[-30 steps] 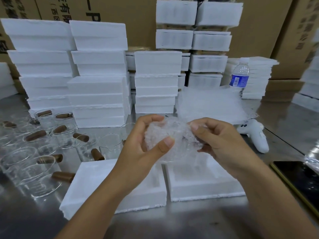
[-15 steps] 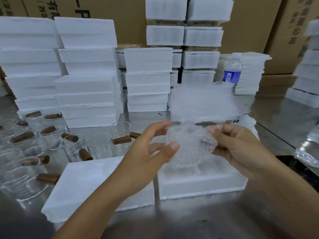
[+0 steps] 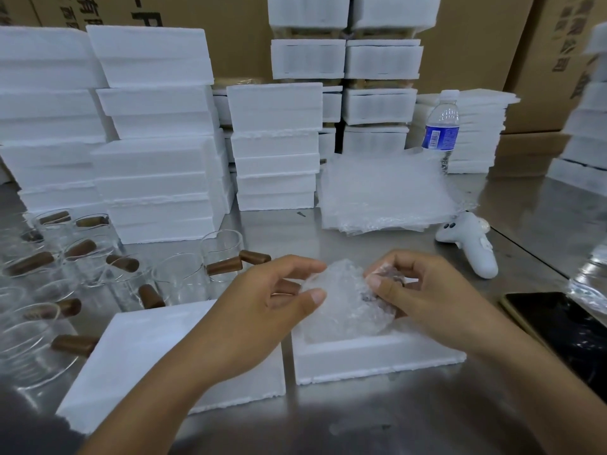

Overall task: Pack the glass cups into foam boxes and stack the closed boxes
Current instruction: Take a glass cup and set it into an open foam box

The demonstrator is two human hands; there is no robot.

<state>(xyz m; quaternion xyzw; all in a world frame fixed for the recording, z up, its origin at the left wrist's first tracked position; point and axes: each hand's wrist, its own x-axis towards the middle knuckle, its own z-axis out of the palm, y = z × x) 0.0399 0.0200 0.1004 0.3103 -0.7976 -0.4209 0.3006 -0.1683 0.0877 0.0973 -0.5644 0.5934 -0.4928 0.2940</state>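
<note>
Steel table [image 3: 532, 208], cardboard cartons [image 3: 476, 44] behind

Centre frame: bubble-wrapped bundle [image 3: 345, 310], contents indistinct through the wrap. Lower right: phone [image 3: 558, 330] cut off by frame edge. Upper left: carton [image 3: 184, 11] print cropped at top edge, unreadable.

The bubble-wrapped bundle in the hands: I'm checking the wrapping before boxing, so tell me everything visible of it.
The bubble-wrapped bundle is a rounded, translucent, crumpled lump of bubble wrap; something dark shows faintly through it near the right hand. That hand and the left hand pinch its upper sides. Its lower part dips into the open foam box; whether it rests there is unclear.
</note>
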